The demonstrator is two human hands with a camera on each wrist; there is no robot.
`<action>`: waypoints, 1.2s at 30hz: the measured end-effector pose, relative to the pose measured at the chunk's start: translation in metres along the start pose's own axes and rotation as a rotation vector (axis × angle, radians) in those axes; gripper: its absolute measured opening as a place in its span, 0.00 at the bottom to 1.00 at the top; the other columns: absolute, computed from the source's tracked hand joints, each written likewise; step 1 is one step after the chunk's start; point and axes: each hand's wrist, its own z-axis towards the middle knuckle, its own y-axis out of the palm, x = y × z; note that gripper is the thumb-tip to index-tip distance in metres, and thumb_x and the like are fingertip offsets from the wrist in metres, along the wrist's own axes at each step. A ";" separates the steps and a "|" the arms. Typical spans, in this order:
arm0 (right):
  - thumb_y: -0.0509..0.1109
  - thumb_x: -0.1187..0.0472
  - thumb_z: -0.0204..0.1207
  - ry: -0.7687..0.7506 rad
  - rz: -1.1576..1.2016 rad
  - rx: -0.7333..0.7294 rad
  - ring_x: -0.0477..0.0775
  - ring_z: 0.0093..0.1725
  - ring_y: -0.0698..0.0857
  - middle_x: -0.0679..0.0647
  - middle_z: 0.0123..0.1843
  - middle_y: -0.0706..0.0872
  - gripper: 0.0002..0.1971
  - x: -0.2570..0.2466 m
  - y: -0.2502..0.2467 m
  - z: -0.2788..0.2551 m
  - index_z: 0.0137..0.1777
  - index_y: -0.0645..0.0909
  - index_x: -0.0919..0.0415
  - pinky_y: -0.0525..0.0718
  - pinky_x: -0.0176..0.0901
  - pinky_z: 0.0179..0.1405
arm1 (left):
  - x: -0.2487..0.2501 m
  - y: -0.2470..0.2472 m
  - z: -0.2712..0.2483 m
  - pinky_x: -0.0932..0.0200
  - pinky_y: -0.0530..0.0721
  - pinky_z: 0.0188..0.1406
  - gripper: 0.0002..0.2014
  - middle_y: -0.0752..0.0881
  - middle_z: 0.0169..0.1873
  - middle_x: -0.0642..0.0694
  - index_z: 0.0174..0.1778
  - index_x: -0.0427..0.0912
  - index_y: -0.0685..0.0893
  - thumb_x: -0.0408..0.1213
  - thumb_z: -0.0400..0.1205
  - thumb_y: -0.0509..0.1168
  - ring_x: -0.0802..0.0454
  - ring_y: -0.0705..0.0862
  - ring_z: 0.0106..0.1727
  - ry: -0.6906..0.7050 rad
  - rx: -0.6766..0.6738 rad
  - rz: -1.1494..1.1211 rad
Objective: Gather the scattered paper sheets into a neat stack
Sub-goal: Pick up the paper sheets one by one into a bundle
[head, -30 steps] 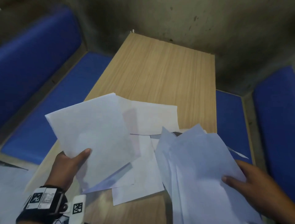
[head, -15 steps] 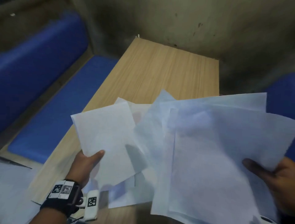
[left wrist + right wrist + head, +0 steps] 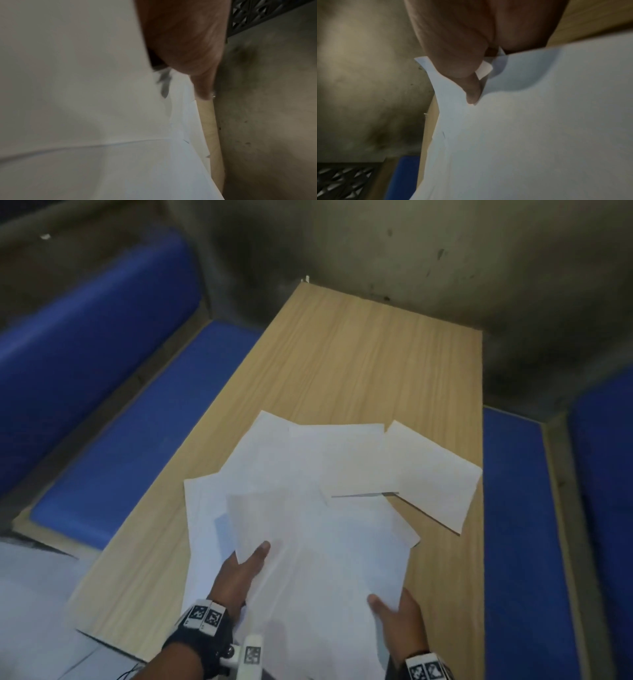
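Both bundles have come together: the left hand [image 3: 239, 573] and right hand [image 3: 397, 616] now pinch one loose sheaf [image 3: 318, 563], while stray sheets [image 3: 435, 477] remain on the surface [image 3: 359, 364].

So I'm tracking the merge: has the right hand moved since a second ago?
Yes. The right hand has swung left from the table's right edge toward the left hand.

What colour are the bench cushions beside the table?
Blue bench cushions, clearest in the head view.

Both held bundles [image 3: 318, 559] now merged, lowered
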 end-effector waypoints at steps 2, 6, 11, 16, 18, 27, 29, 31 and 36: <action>0.73 0.73 0.74 0.007 -0.025 -0.027 0.52 0.59 0.77 0.39 0.49 0.81 0.22 0.007 -0.001 0.003 0.61 0.73 0.53 0.70 0.43 0.65 | -0.004 -0.002 0.008 0.38 0.84 0.66 0.36 0.90 0.62 0.45 0.72 0.45 0.82 0.60 0.70 0.75 0.42 0.89 0.60 0.029 0.093 0.108; 0.79 0.68 0.68 -0.032 -0.080 0.060 0.56 0.65 0.82 0.55 0.62 0.86 0.27 0.017 -0.039 0.022 0.67 0.79 0.56 0.74 0.55 0.72 | -0.009 -0.015 0.019 0.35 0.88 0.59 0.31 0.93 0.54 0.44 0.70 0.44 0.85 0.58 0.74 0.70 0.39 0.91 0.53 0.036 0.138 0.188; 0.74 0.73 0.72 -0.101 -0.009 0.285 0.55 0.50 0.88 0.67 0.56 0.88 0.15 -0.037 -0.137 0.033 0.59 0.83 0.69 0.86 0.28 0.38 | -0.002 -0.033 0.016 0.36 0.89 0.54 0.19 0.93 0.52 0.42 0.68 0.46 0.84 0.50 0.84 0.67 0.37 0.92 0.50 0.034 0.146 0.199; 0.74 0.71 0.73 -0.236 0.089 0.241 0.34 0.34 0.88 0.45 0.32 0.90 0.04 -0.102 -0.164 0.022 0.44 0.83 0.62 0.83 0.23 0.26 | 0.000 -0.030 0.011 0.40 0.90 0.53 0.18 0.94 0.49 0.46 0.65 0.46 0.85 0.51 0.83 0.67 0.42 0.93 0.49 0.046 0.068 0.267; 0.76 0.67 0.69 -0.283 0.102 0.126 0.37 0.37 0.90 0.40 0.30 0.91 0.09 -0.108 -0.135 0.022 0.49 0.85 0.63 0.86 0.25 0.34 | 0.002 -0.025 0.010 0.42 0.90 0.52 0.17 0.95 0.48 0.45 0.64 0.47 0.86 0.49 0.82 0.68 0.42 0.93 0.48 0.029 0.018 0.232; 0.74 0.60 0.75 -0.105 -0.201 -0.186 0.46 0.45 0.87 0.43 0.44 0.87 0.13 -0.046 0.034 0.042 0.58 0.84 0.61 0.78 0.29 0.33 | 0.019 -0.014 -0.002 0.40 0.79 0.71 0.32 0.91 0.60 0.47 0.64 0.52 0.88 0.72 0.76 0.63 0.45 0.87 0.64 -0.114 -0.070 -0.012; 0.73 0.59 0.76 -0.072 -0.230 -0.174 0.46 0.44 0.86 0.45 0.45 0.87 0.13 -0.035 0.047 0.045 0.59 0.84 0.61 0.78 0.31 0.37 | 0.009 -0.017 0.005 0.37 0.71 0.79 0.42 0.85 0.71 0.54 0.76 0.56 0.80 0.78 0.71 0.63 0.48 0.80 0.75 -0.093 -0.139 0.068; 0.72 0.57 0.77 -0.051 -0.270 -0.151 0.53 0.47 0.86 0.51 0.48 0.88 0.14 -0.032 0.055 0.045 0.59 0.84 0.62 0.79 0.37 0.42 | 0.005 -0.018 0.009 0.35 0.69 0.80 0.44 0.81 0.76 0.54 0.80 0.57 0.76 0.78 0.71 0.64 0.48 0.77 0.78 -0.105 -0.181 0.092; 0.70 0.48 0.76 0.004 -0.376 -0.102 0.54 0.51 0.85 0.52 0.52 0.89 0.16 -0.023 0.053 0.047 0.57 0.83 0.59 0.80 0.42 0.49 | 0.013 -0.012 0.014 0.39 0.80 0.69 0.35 0.91 0.61 0.40 0.67 0.45 0.87 0.68 0.75 0.63 0.35 0.87 0.63 -0.241 -0.061 -0.137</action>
